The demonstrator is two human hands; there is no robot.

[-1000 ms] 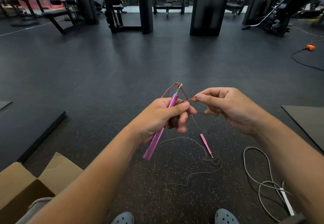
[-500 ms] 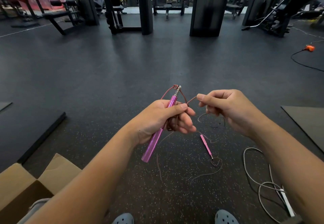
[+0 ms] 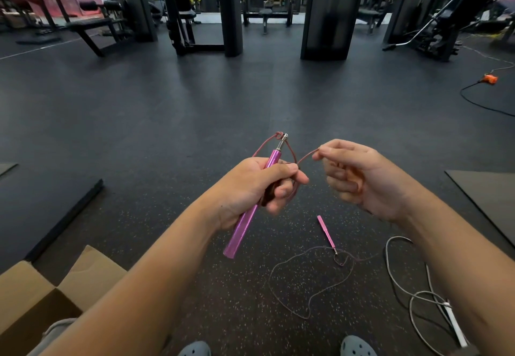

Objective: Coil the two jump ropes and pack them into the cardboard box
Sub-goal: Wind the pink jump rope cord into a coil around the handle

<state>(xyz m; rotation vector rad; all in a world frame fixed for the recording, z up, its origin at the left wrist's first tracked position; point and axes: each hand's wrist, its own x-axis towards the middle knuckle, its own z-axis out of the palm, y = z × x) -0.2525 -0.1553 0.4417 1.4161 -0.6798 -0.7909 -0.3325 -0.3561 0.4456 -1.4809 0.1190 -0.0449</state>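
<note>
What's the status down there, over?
Left hand grips pink handle and coils. Right hand pinches pink cord. Second handle and white rope on floor. Box open. Nothing blocking.

The pink handle [image 3: 252, 210] looks metal — finely ribbed, with a satin sheen. The cardboard box [image 3: 33, 297] is matt brown; the floor [image 3: 195, 110] — speckled, matt rubber.

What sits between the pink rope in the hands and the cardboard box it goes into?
Nothing visible on the floor. The cardboard box sits open at lower left, flaps spread. Only the person's own left forearm crosses that line, and the pink rope trails to its second handle on the floor.
</note>
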